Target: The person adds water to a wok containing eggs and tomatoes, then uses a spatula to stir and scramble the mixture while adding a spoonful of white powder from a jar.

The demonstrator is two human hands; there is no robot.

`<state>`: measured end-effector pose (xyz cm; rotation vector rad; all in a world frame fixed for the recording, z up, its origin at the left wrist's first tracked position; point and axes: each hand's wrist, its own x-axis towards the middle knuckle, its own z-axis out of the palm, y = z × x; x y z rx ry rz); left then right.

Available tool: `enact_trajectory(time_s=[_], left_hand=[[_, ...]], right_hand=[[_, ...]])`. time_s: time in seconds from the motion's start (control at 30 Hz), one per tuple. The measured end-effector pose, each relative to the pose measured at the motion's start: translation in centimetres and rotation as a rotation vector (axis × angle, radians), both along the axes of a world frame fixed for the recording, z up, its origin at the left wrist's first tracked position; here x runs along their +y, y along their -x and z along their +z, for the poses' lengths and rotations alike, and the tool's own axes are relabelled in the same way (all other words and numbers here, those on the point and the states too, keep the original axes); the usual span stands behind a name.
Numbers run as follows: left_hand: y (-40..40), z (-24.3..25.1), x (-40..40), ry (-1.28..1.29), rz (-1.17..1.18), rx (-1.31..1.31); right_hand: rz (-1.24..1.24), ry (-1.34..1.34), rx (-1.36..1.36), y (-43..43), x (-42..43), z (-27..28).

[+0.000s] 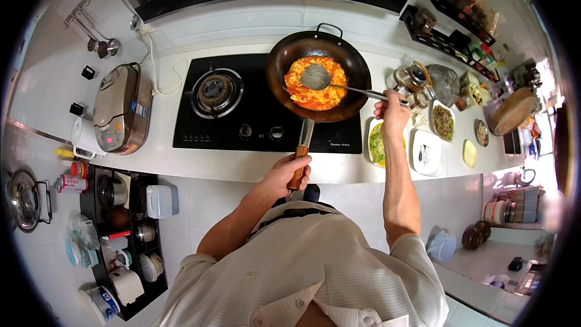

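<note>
My left hand (287,172) is wrapped around the wooden handle (299,154) of a dark wok (279,63). The wok sits over the right side of the black gas hob (254,136). Chunky orange, yellow and red food (313,100), which looks like tomato and egg, covers the wok's bottom. My right hand (392,111) grips the handle of a metal wok spatula (316,77). The spatula's broad blade rests on or just over the food. Below my right forearm, a plate of green vegetables (376,143) is partly hidden by the arm.
An empty white square plate (426,152) and a dish of cooked food (443,121) lie to the right. Glass jars (401,77) stand behind them. The left burner (215,91) is bare. A rice cooker (123,109) stands at the left; a round wooden chopping board (513,111) leans far right.
</note>
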<state>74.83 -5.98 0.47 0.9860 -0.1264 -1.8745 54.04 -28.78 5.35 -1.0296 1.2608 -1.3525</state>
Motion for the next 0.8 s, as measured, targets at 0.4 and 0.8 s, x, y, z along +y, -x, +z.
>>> enact_trajectory(time_s=[0.4, 0.8], left_hand=[[0.0, -0.6, 0.0, 0.035, 0.001, 0.011], [0.0, -0.8, 0.1, 0.016, 0.008, 0.009]], right_hand=[[0.077, 0.001, 0.079, -4.3, 1.5, 2.0], [0.133, -0.012, 0.061, -1.5, 4.3, 2.9]])
